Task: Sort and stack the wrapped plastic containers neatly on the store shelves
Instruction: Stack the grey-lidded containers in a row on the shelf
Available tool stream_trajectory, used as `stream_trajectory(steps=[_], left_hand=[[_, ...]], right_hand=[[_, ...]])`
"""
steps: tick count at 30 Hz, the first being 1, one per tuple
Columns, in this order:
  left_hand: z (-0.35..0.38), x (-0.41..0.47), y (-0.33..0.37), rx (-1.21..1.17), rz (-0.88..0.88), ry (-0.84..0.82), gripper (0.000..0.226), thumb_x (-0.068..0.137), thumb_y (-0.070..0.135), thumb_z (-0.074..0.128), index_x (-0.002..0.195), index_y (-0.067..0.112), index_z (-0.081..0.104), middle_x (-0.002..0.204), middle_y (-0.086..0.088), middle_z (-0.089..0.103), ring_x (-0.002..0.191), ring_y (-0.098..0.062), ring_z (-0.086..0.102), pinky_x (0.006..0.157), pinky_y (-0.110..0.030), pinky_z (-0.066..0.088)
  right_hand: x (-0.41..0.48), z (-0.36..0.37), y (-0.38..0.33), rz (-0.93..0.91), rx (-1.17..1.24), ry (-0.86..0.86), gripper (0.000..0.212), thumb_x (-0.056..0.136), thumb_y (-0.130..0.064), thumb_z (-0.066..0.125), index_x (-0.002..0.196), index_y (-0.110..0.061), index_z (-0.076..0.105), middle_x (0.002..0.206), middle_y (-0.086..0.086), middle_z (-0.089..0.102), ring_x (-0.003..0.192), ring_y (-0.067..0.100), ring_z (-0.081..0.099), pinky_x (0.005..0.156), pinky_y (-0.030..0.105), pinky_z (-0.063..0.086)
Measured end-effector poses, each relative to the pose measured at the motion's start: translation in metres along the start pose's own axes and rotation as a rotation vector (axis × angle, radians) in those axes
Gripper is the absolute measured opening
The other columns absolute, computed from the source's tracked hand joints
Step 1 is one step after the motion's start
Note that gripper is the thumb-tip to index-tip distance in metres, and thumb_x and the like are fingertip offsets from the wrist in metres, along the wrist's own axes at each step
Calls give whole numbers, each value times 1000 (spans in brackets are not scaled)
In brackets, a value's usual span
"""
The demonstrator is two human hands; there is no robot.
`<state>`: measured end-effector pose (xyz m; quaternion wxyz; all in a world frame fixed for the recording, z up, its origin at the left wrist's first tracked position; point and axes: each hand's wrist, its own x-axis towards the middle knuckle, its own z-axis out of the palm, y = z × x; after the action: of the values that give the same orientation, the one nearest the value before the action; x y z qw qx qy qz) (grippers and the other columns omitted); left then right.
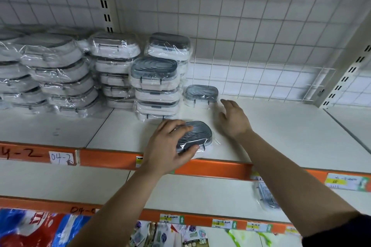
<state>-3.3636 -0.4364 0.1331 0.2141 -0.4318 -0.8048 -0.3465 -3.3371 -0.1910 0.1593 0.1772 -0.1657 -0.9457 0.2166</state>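
White store shelves with orange front strips fill the view, and a wire grid is seen behind them. A wrapped container with a grey lid is gripped by the left hand. The fingers are curled over the lid and the thumb is pressed on the near side. It is set right at the front edge of the top shelf, near the middle.

Just to the right, the right hand is held open and flat, and nothing is held in it. Its fingers are stretched toward a second container, which is set nearer the back edge. Whether its wrap is touched cannot be told.

Left of that one, stacks of the same containers are piled up as far as the left edge. 1 more container is laid on the lower shelf, partly hidden by the right arm. A tag marked 04-2 is stuck on the orange strip.
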Motion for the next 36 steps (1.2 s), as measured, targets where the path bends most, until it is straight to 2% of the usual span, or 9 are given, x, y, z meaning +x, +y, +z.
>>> stream_trajectory(steps=[6, 11, 16, 18, 21, 25, 30, 34, 36], left_hand=[[-7, 3, 6, -86, -144, -65, 60, 76, 61, 61, 119, 19, 70, 117, 0, 62, 113, -18, 57, 101, -29, 44], [-18, 7, 19, -85, -147, -138, 68, 73, 69, 58, 124, 25, 67, 115, 3, 57, 112, -14, 49, 104, -36, 39], [-62, 26, 43, -81, 35, -73, 65, 79, 64, 60, 131, 24, 63, 135, -1, 49, 127, -11, 35, 109, -20, 25], [-88, 45, 45, -4, 63, -18, 66, 81, 63, 58, 134, 23, 59, 142, -2, 45, 130, -10, 30, 110, -25, 22], [-125, 76, 35, 116, 12, 17, 71, 82, 65, 56, 138, 21, 56, 144, -7, 46, 134, -23, 35, 110, -37, 24], [-151, 105, 3, 122, -109, 21, 66, 84, 55, 67, 136, 15, 59, 140, -9, 51, 131, -25, 42, 103, -26, 26], [-152, 129, -22, 83, -154, -97, 57, 91, 44, 64, 141, 20, 53, 144, -6, 47, 130, -21, 43, 102, -30, 32], [-156, 148, -36, 244, -69, -228, 57, 85, 67, 53, 138, 46, 46, 145, 9, 49, 131, -21, 34, 110, -47, 28], [-157, 156, -39, 257, -81, -278, 54, 88, 63, 57, 138, 45, 48, 146, 15, 46, 125, -18, 29, 108, -41, 25]], right_hand=[[-51, -1, 7, 29, -144, -109, 26, 92, -22, 53, 108, -5, 66, 116, 16, 60, 112, 37, 53, 89, 39, 47], [-63, 0, 7, -2, -165, -95, 30, 94, -26, 54, 116, -9, 64, 125, 11, 59, 116, 34, 50, 92, 35, 44], [-66, 1, 7, -10, -154, -58, 27, 93, -27, 54, 109, -10, 67, 116, 11, 63, 110, 34, 54, 87, 34, 46], [-66, 1, 6, -4, -158, -54, 26, 94, -29, 52, 103, -10, 67, 112, 11, 63, 108, 34, 55, 83, 33, 45], [-65, 2, 5, 3, -161, -58, 28, 95, -31, 51, 107, -11, 67, 117, 9, 62, 111, 32, 54, 85, 33, 45], [-66, 2, 5, -2, -165, -62, 32, 96, -32, 50, 115, -12, 66, 122, 9, 62, 114, 31, 53, 90, 33, 45], [-66, 2, 5, -20, -161, -44, 32, 95, -30, 52, 117, -11, 65, 119, 10, 62, 113, 31, 53, 90, 33, 44], [-66, 3, 7, -28, -151, -31, 30, 94, -31, 52, 113, -11, 66, 113, 8, 64, 109, 31, 54, 88, 34, 46], [-66, 4, 7, -21, -141, -24, 30, 94, -29, 52, 113, -11, 66, 112, 8, 64, 109, 31, 54, 89, 35, 47]])
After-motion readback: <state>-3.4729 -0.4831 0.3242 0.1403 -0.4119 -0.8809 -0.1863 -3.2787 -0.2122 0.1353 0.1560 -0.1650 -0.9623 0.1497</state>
